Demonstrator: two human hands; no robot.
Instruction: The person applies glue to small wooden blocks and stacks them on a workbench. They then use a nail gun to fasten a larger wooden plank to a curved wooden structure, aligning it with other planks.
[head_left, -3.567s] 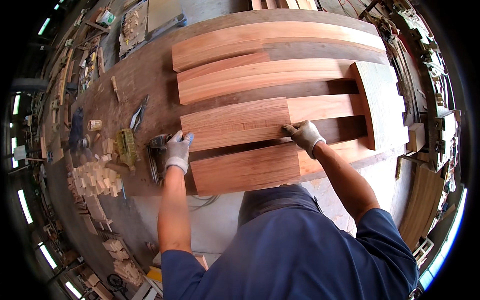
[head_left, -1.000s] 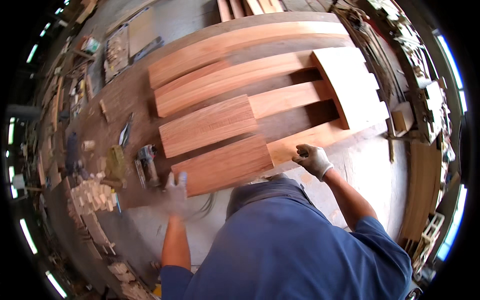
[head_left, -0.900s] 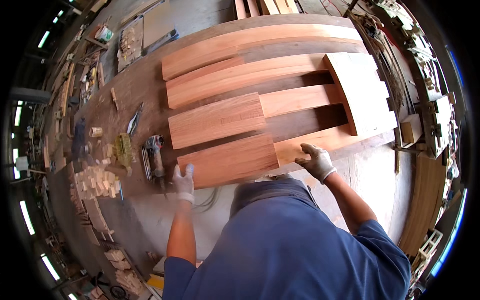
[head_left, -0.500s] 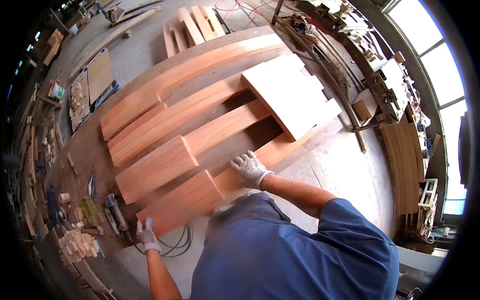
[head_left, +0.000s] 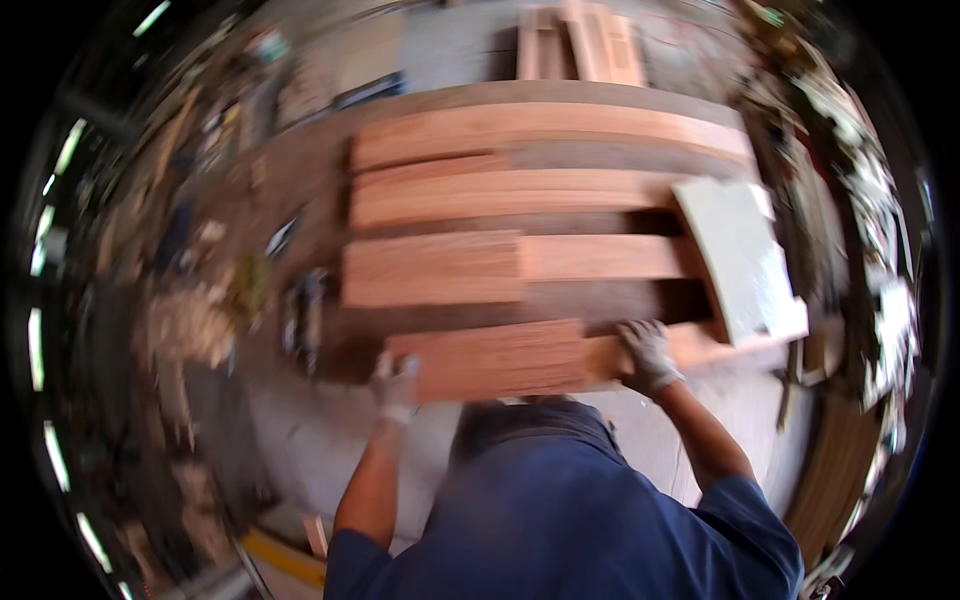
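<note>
Several reddish wooden boards lie in rows on a large brown table. In the nearest row a short, wide board (head_left: 485,362) rests on a longer, narrower board (head_left: 695,345) that runs on to the right. My left hand (head_left: 396,388), in a pale work glove, grips the short board's left end, its thumb side up. My right hand (head_left: 650,358), gloved too, is closed over the far edge of the longer board, just right of the short one. A white-topped panel (head_left: 735,260) lies slantwise across the boards' right ends. Motion blurs the fingers somewhat.
Behind the nearest row lie another short board (head_left: 432,268) and a long curved board (head_left: 550,120). More boards (head_left: 600,45) stand beyond the table. Tools (head_left: 303,315) and a pile of small wood pieces (head_left: 200,325) are at left. A cluttered bench (head_left: 870,200) borders the right.
My view has turned, so the rows now run nearly level across it. The nearest short board appears shifted right against its neighbours, with my left hand still at its end.
</note>
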